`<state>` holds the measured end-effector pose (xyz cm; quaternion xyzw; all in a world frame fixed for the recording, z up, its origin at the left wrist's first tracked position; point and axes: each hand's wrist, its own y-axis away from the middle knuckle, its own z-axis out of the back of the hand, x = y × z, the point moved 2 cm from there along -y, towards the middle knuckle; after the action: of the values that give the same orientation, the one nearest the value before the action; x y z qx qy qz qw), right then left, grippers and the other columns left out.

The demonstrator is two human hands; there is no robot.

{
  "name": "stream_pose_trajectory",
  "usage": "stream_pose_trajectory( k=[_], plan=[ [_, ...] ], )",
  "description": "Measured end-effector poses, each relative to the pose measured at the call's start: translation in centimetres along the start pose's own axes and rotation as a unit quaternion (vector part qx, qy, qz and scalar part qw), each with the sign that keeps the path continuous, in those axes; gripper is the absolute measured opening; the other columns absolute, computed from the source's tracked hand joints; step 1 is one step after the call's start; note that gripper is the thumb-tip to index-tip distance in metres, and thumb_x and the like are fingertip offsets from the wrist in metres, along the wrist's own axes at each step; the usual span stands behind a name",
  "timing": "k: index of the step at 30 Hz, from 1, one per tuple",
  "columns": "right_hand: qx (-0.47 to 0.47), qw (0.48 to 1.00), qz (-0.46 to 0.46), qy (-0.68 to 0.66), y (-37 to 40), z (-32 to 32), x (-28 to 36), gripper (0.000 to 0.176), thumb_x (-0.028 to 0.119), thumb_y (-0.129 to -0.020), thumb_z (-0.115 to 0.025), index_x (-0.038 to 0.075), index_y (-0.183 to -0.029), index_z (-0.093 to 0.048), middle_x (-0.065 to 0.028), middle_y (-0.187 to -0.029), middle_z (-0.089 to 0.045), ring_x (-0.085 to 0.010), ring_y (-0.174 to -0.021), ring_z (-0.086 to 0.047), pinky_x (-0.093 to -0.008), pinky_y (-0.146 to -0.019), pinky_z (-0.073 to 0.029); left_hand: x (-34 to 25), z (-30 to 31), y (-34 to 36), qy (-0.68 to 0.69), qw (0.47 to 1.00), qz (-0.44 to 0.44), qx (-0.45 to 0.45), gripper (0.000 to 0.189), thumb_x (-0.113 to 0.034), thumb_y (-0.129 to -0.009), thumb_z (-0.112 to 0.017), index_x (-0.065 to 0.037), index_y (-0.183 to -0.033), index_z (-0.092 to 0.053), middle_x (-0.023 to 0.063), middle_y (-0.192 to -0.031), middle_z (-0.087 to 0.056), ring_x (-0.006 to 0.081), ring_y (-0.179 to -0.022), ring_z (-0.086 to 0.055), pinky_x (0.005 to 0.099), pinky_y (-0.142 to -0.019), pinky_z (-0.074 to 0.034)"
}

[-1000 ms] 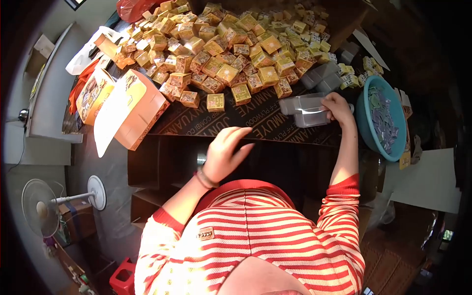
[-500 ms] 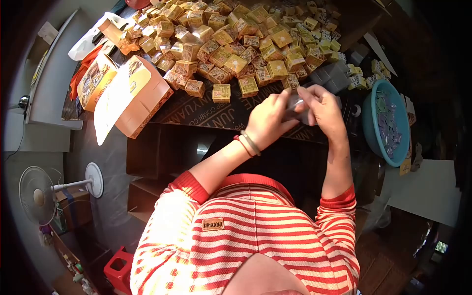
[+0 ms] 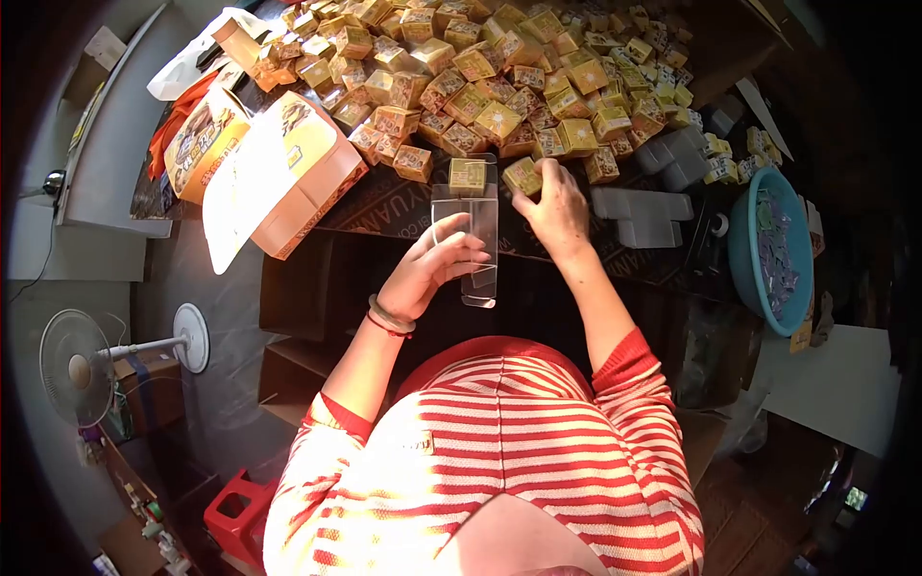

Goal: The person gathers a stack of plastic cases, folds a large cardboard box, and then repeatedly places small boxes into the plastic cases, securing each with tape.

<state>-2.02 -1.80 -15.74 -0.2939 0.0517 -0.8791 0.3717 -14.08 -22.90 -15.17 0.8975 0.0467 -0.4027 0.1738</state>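
Observation:
My left hand (image 3: 432,259) is closed on a clear plastic box (image 3: 483,240), upright at the table's front edge with a flap at its lower end. A small yellow box (image 3: 467,177) shows at the far end of the clear plastic, overlapping it in this view. To the right, my right hand (image 3: 559,209) has its thumb and fingers closed on another small yellow box (image 3: 521,177) at the front of the pile. Many similar yellow boxes (image 3: 497,121) lie heaped beyond both hands.
Flat clear plastic boxes (image 3: 639,206) lie right of my right hand. A blue basin (image 3: 740,254) with small packets stands at the right edge. An opened orange carton (image 3: 317,178) sits on the left. Cardboard boxes (image 3: 288,374) are below the table, with a fan (image 3: 77,368) further left.
My hands have moved apart; both were together on clear plastic at the right. The left now holds the unfolded clear box further left, and the right has reached a yellow box.

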Motion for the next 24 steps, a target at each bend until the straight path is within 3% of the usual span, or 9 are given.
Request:
stream_pose_trajectory(
  k=[2,3,6,8,10,12,17,24],
  plan=[
    [0.011,0.993,-0.012,-0.12,1.2,2.7,-0.4,0.048,0.024,-0.083,-0.08,0.008,-0.124,-0.06,-0.0172,-0.119,-0.067,-0.0388,-0.11,-0.066,-0.045,-0.089,-0.055,-0.4,-0.2,-0.1,-0.042,0.999,0.013,0.028,0.046,-0.015,-0.103,-0.062,-0.002,-0.144,-0.044,0.0122,-0.125,-0.064,0.0226,-0.115,-0.067,0.0348,-0.101,-0.054],
    [-0.033,0.984,0.019,-0.172,1.6,3.9,-0.6,0.043,0.018,-0.085,-0.079,0.006,-0.123,-0.063,-0.0165,-0.118,-0.067,-0.0352,-0.108,-0.067,-0.0407,-0.089,-0.056,-0.3,-0.1,-0.3,-0.072,0.996,0.004,0.046,0.045,-0.013,-0.102,-0.062,-0.002,-0.142,-0.044,0.0119,-0.126,-0.064,0.0227,-0.115,-0.067,0.0342,-0.101,-0.054],
    [0.008,0.914,0.016,-0.405,2.4,8.2,1.9,0.042,0.008,-0.089,-0.074,0.003,-0.13,-0.064,-0.0148,-0.126,-0.063,-0.0288,-0.113,-0.065,-0.0372,-0.092,-0.055,1.3,0.1,-1.5,-0.06,0.992,0.018,0.108,0.049,-0.003,-0.099,-0.064,-0.003,-0.142,-0.041,0.0122,-0.129,-0.063,0.0199,-0.119,-0.064,0.0326,-0.103,-0.053],
    [0.033,0.929,0.12,-0.349,2.5,10.2,2.9,0.044,0.006,-0.089,-0.075,0.004,-0.132,-0.064,-0.015,-0.129,-0.062,-0.0296,-0.115,-0.064,-0.0381,-0.096,-0.054,1.4,-1.4,-1.7,-0.046,0.987,0.05,0.143,0.049,0.002,-0.097,-0.066,-0.002,-0.14,-0.042,0.0129,-0.131,-0.063,0.0197,-0.123,-0.062,0.034,-0.107,-0.051],
    [0.049,0.943,0.206,-0.257,2.3,11.0,3.2,0.042,0.006,-0.087,-0.075,0.004,-0.128,-0.067,-0.0165,-0.129,-0.062,-0.0315,-0.116,-0.064,-0.0388,-0.099,-0.053,2.0,-2.0,-2.2,-0.085,0.986,0.008,0.142,0.048,0.001,-0.097,-0.068,-0.001,-0.138,-0.042,0.0137,-0.132,-0.063,0.0206,-0.123,-0.062,0.0351,-0.108,-0.051],
    [0.117,0.941,0.209,-0.238,2.5,11.2,2.9,0.04,0.006,-0.087,-0.075,0.004,-0.126,-0.068,-0.0172,-0.128,-0.062,-0.0333,-0.116,-0.064,-0.0394,-0.099,-0.053,1.6,-3.0,-2.2,-0.108,0.985,-0.032,0.133,0.049,0.0,-0.097,-0.071,0.001,-0.136,-0.043,0.0149,-0.132,-0.062,0.0212,-0.125,-0.062,0.0362,-0.109,-0.051],
    [0.271,0.893,0.153,-0.324,2.6,11.0,1.1,0.042,0.017,-0.096,-0.07,0.004,-0.135,-0.066,-0.0129,-0.129,-0.062,-0.0262,-0.123,-0.059,-0.0377,-0.106,-0.047,2.5,-3.8,-2.2,-0.118,0.983,-0.054,0.13,0.051,0.002,-0.095,-0.071,0.001,-0.138,-0.043,0.0147,-0.136,-0.059,0.0227,-0.129,-0.059,0.0394,-0.115,-0.046],
    [0.27,0.863,0.14,-0.404,4.1,11.1,-1.1,0.039,0.018,-0.1,-0.066,0.004,-0.136,-0.066,-0.0127,-0.132,-0.061,-0.0247,-0.123,-0.059,-0.0372,-0.107,-0.046,3.8,-6.4,-1.8,-0.088,0.984,-0.064,0.141,0.049,0.001,-0.097,-0.069,0.001,-0.138,-0.042,0.0141,-0.135,-0.059,0.0222,-0.127,-0.06,0.038,-0.112,-0.048]
  ],
)
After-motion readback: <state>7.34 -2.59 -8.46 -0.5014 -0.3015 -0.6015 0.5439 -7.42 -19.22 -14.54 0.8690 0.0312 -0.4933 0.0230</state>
